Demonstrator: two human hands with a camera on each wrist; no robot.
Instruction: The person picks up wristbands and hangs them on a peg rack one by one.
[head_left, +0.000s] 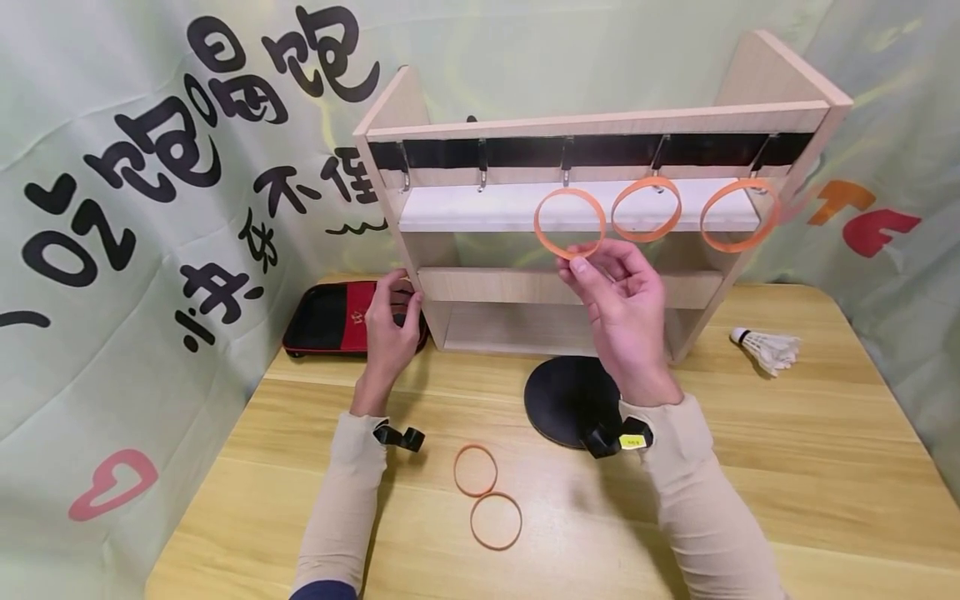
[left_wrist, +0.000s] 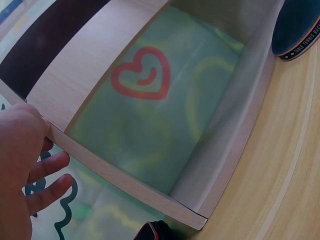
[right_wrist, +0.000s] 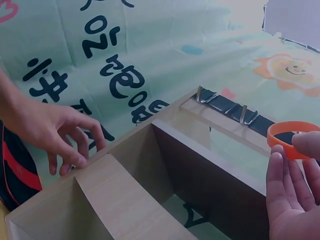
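My right hand (head_left: pixel 626 308) pinches an orange ring band (head_left: pixel 551 247) between thumb and fingers, just below the middle hook (head_left: pixel 566 177) of a wooden shelf rack (head_left: pixel 517 285). Whether this ring touches the hook cannot be told. To its right, one orange ring (head_left: pixel 649 237) and another orange ring (head_left: pixel 735 247) hang from hooks. Against the rack's left side panel (left_wrist: pixel 125 177) rests my left hand (head_left: pixel 390 325), thumb and fingertips touching its edge, fingers loosely bent. On the table lie two more rings, an upper ring (head_left: pixel 455 471) and a lower ring (head_left: pixel 495 547), edges nearly touching.
A black table tennis paddle (head_left: pixel 558 396) lies before the rack, partly behind my right wrist. To the right is a shuttlecock (head_left: pixel 767 348). A black and red case (head_left: pixel 322 321) sits left of the rack. Printed cloth (head_left: pixel 217 250) hangs behind the wooden table (head_left: pixel 300 450).
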